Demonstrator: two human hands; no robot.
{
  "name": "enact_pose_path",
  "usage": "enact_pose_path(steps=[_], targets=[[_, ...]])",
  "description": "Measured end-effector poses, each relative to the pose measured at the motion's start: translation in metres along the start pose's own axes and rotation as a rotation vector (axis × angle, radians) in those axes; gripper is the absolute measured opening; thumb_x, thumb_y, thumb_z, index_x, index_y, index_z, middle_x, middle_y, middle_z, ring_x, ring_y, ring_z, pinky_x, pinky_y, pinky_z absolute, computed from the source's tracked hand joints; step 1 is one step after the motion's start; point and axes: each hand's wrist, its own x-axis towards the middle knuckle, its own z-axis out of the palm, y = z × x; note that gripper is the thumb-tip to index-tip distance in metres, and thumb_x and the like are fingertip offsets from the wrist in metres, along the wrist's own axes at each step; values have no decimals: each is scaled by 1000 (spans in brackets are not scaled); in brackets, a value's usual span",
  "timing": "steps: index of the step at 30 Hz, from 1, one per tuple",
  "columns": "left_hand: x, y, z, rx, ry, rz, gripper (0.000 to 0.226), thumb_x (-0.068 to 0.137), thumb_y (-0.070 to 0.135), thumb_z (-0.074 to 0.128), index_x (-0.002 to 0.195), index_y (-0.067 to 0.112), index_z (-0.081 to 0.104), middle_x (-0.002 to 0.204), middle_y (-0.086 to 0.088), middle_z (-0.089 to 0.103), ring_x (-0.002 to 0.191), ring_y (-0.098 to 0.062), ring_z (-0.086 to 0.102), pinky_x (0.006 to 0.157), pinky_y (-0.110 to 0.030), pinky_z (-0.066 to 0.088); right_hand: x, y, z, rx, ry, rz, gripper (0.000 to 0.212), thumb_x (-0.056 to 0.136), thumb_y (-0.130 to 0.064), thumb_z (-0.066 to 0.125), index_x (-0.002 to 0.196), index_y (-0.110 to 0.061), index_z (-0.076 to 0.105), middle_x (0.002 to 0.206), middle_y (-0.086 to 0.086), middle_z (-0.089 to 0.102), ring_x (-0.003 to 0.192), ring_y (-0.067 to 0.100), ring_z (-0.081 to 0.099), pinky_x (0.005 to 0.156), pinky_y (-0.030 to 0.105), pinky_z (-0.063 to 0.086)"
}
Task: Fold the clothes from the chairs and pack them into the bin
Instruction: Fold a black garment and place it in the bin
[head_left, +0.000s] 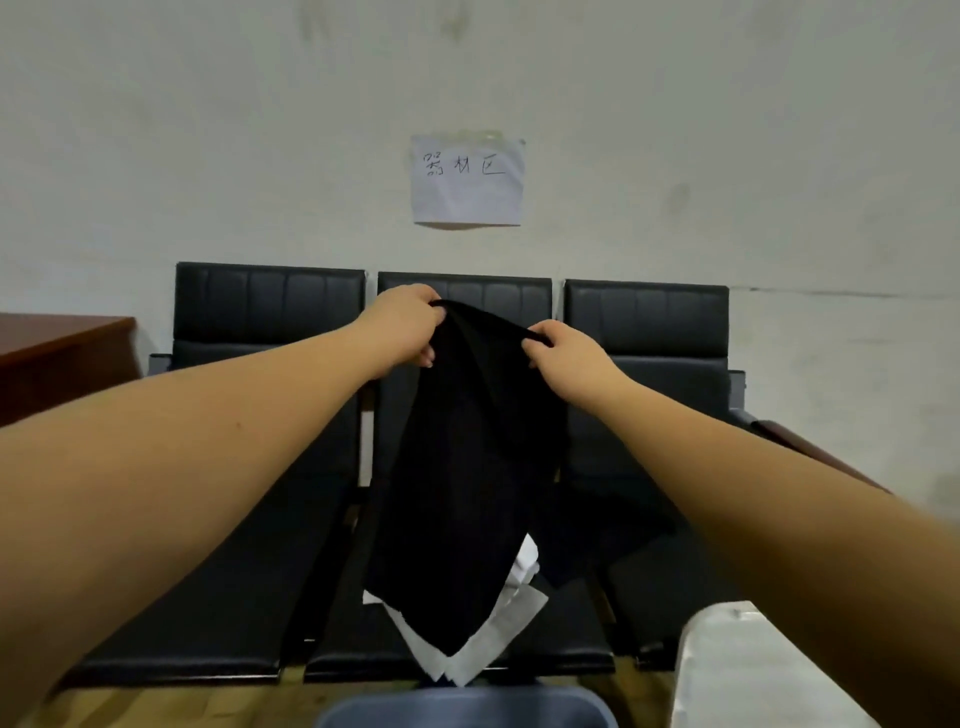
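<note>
A black garment (462, 493) hangs in front of the middle seat of a row of black chairs (270, 306). My left hand (405, 325) pinches its top edge on the left, and my right hand (563, 351) grips the top edge on the right. Both hands hold it up at backrest height, close together. A white garment (498, 639) lies on the middle seat under the hanging cloth, partly hidden. More dark cloth (613, 525) lies on the right seat. The blue-grey bin (467, 709) stands on the floor at the bottom centre, only its rim showing.
A wall with a taped paper sign (466, 179) stands behind the chairs. A brown wooden desk (57, 353) is at the left. A pale surface (753, 670) fills the bottom right corner. A dark reddish armrest (810, 447) shows beside the right chair.
</note>
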Motion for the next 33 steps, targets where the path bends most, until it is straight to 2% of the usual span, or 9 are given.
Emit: enact_pose_path(steps=[4,8,10,14,17,20,23,29,33], targets=[[-25,16,-1,-91,-16,-34,26,106,16,44,129,7,54,97,-11,59,56,-17,54,46,-24,52,-42,-10,19,282,-49,32,55,92,-45,63,139,-25,42,126,-7,59,104,11,63,83,25,49],[-53,29,-1,-119,-30,-39,31,106,15,43,135,7,50,93,-11,56,56,-18,53,45,-24,52,-86,-19,45,384,18,41,37,89,-39,70,109,-18,47,96,-1,64,78,9,60,68,24,46],[-68,32,-3,-131,-34,-41,32,106,15,43,136,7,49,95,-11,55,57,-18,54,44,-22,52,-104,-17,53,350,-22,54,32,89,-37,70,106,-17,51,91,-1,65,78,12,61,71,28,48],[-98,32,-11,-144,-47,-45,30,106,15,43,134,9,51,100,-14,59,59,-17,56,50,-23,54,-135,-11,66,254,-223,74,33,92,-30,65,123,-22,58,108,-3,69,99,15,67,93,36,54],[-119,28,-18,-178,-78,-50,26,106,15,45,131,12,51,102,-14,60,62,-17,56,58,-26,55,-152,-19,65,328,-235,79,35,95,-23,55,130,-26,57,114,-4,68,104,15,65,97,36,52],[-141,26,-23,-216,-98,-54,12,105,14,46,110,16,57,100,-12,59,63,-18,53,57,-26,50,-162,-40,56,478,-184,87,32,98,-21,47,126,-26,62,110,-2,67,100,15,63,86,28,50],[-158,23,-25,-240,-107,-47,15,104,16,47,98,22,59,102,-10,60,78,-22,52,59,-27,44,-176,-54,46,470,-203,37,18,103,-29,48,115,-30,62,99,-13,64,90,-1,58,73,12,42],[-192,24,-26,-266,-129,-17,17,103,15,47,110,18,62,105,-4,64,95,-21,61,68,-29,44,-193,-61,38,474,-96,15,21,100,-41,52,112,-26,60,101,-12,64,95,7,60,84,25,47],[-216,36,-29,-337,-72,4,16,102,14,49,101,21,64,98,1,63,93,-16,59,65,-27,41,-210,-60,24,348,-118,33,57,89,-37,71,137,-21,45,119,-3,57,102,13,60,73,20,44]])
